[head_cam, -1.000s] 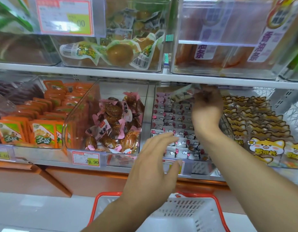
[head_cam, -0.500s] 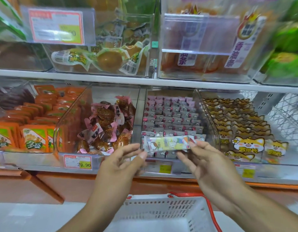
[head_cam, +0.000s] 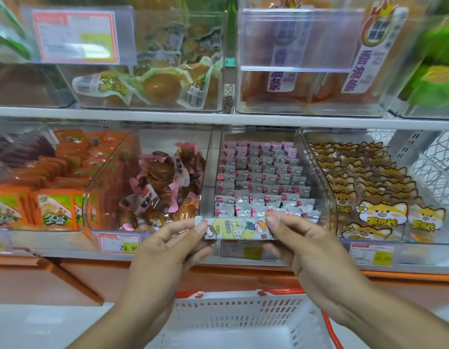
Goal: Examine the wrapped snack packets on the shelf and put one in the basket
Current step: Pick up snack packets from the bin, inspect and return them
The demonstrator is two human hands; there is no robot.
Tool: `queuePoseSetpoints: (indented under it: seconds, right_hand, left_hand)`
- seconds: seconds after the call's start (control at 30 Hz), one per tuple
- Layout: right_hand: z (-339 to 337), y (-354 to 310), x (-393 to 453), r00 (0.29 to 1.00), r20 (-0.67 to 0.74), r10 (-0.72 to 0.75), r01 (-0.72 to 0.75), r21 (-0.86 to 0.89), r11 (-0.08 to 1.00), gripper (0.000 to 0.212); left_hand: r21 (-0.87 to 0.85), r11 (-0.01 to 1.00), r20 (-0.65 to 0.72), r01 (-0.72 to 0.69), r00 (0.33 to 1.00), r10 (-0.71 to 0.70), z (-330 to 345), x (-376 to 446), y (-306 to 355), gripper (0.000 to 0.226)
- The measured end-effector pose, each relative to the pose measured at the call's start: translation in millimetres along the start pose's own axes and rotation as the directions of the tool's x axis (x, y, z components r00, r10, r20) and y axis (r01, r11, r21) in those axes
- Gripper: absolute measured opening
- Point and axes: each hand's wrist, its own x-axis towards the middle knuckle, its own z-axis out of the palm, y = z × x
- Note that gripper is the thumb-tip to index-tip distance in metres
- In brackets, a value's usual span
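While both hands are raised in front of the lower shelf [head_cam: 218, 258], a single long snack packet [head_cam: 237, 229] is held level between them, just in front of the clear bin [head_cam: 316, 172] of small pink-and-white wrapped packets [head_cam: 263, 182]. The left hand [head_cam: 168, 250] pinches the packet's left end between thumb and fingertips; the right hand [head_cam: 311, 250] pinches the right end in the same manner. The packet wrapper is pale yellow and white with a cartoon print — its text is too small to read.

The white plastic basket [head_cam: 243, 316] with red-orange handles sits below the hands, directly under the packet and apart from it.

Adjacent bins on the same shelf:
- Left: brown snacks in pink-edged clear wrappers [head_cam: 163, 187], with a price tag [head_cam: 118, 243] reading 29.9 on the bin front.
- Far left: orange packets [head_cam: 54, 207] standing in rows.
- Right: packets printed with a yellow cartoon dog [head_cam: 382, 212].

The upper shelf carries clear bins — one with green-and-white wrapped round brown items [head_cam: 152, 84], one with orange bags bearing purple characters [head_cam: 354, 69].
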Motion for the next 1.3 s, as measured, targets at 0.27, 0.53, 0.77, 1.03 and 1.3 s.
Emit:
queuePoseSetpoints:
  seconds: [0.27,0.53,0.77,1.03,1.3]
  right_hand:
    - [7,2,6,0.997,-0.049,0.065,-0.06,0.105,0.993,0.017]
    - [12,5,9,0.99,-0.067,0.128,-0.109,0.235,0.966,0.023]
    - [5,-1,4,0.997,-0.016,-0.075,0.073,-0.097,0.993,0.028]
    - [1,1,-4,0.965,0.001,-0.261,0.25,-0.292,0.923,0.011]
    - [3,-3,-10,0.955,0.201,-0.22,0.282,-0.367,0.886,0.047]
  left_hand:
    - [-0.016,1.0,0.061,0.024,0.998,-0.023,-1,1,8,0.012]
    - [-0.031,0.999,0.041,-0.007,0.999,0.008,7,1,16,0.011]
    - [-0.027,0.999,0.039,0.029,0.999,-0.028,5,4,13,0.016]
    - [0.026,0.998,0.143,-0.056,0.988,0.052,6,1,11,0.038]
    - [0.121,0.992,0.086,-0.032,0.996,0.021,10,3,11,0.04]
